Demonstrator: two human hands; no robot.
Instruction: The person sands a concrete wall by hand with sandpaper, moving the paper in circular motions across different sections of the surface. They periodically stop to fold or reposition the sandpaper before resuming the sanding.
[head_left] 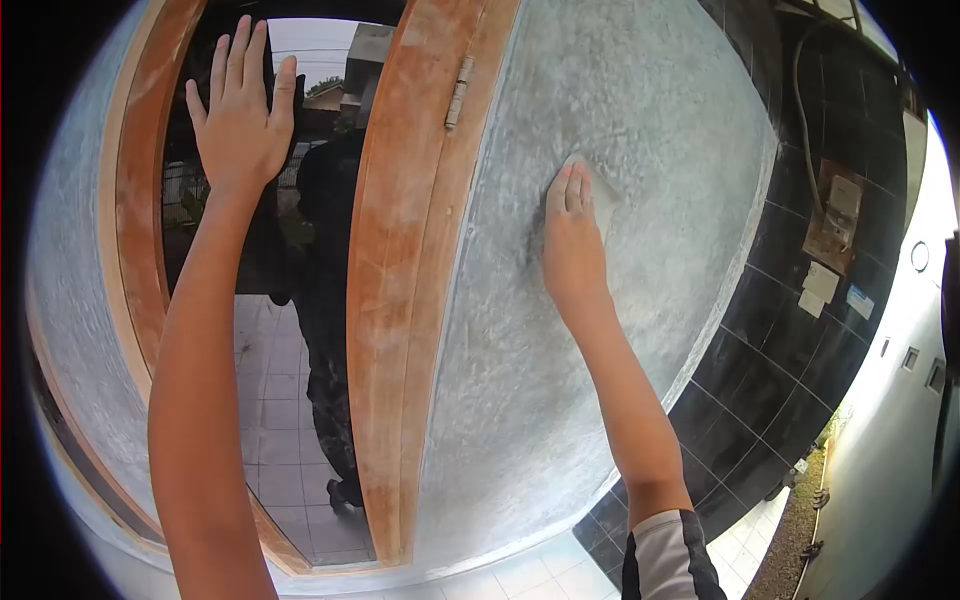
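My left hand is raised at the upper left, fingers spread, with its palm toward the dark reflective glass pane and apparently resting on it. My right hand presses a thin greyish-beige sheet of sandpaper flat against the mottled grey wall. Its fingers lie over the sheet, so only the top edge and right corner show. Between the two hands runs an orange-brown wooden frame with a metal hinge.
Black tiles cover the wall section to the right, where a meter box and paper tags are fixed. White floor tiles lie below. A dark figure and floor tiles are reflected in the glass.
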